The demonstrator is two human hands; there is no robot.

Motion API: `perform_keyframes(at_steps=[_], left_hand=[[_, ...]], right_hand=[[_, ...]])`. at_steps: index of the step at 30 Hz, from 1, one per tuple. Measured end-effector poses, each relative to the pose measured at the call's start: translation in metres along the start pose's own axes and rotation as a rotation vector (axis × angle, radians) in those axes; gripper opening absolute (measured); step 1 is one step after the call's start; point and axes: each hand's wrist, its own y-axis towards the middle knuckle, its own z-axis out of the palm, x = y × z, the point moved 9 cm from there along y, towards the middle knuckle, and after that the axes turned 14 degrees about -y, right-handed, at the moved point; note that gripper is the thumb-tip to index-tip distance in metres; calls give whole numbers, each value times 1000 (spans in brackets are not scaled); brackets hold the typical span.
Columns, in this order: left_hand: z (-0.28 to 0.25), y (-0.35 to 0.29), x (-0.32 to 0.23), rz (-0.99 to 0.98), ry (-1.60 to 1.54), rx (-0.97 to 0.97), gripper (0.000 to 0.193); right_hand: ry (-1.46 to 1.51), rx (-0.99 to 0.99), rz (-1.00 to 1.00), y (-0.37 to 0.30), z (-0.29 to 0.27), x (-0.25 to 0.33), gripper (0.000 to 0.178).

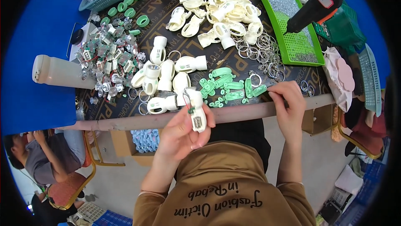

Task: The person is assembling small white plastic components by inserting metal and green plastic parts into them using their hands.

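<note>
My left hand (pixel 179 132) is closed around a white plastic flashlight shell (pixel 198 119), held up just over the table's front edge. Its side lies open, showing thin wires and a small metal part inside. At the front right, my right hand (pixel 290 102) reaches to a green oblong plastic piece (pixel 260 90). The index fingertip meets the end of that piece, and the thumb sits slightly apart from it. More green pieces (pixel 234 85) lie to its left, with tiny green bits among them. Several white flashlight bodies (pixel 166 75) lie beyond my left hand, some with key rings.
Small circuit assemblies (pixel 115 56) are heaped at left beside a white bottle (pixel 62 72). Cream shells (pixel 227 10) pile up at the back, near loose key rings (pixel 261 52). An electric screwdriver (pixel 311 10) hangs over a green tray (pixel 282 54) of small metal parts.
</note>
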Motion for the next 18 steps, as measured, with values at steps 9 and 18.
perform_keyframes(at_steps=[9,18], left_hand=[[-2,15,-14,132,-13,1,44],[3,18,-10,108,-6,66,42]], right_hand=[[-45,118,-131,-5,28,24,14],[-62,38,-145,5,17,31,13]])
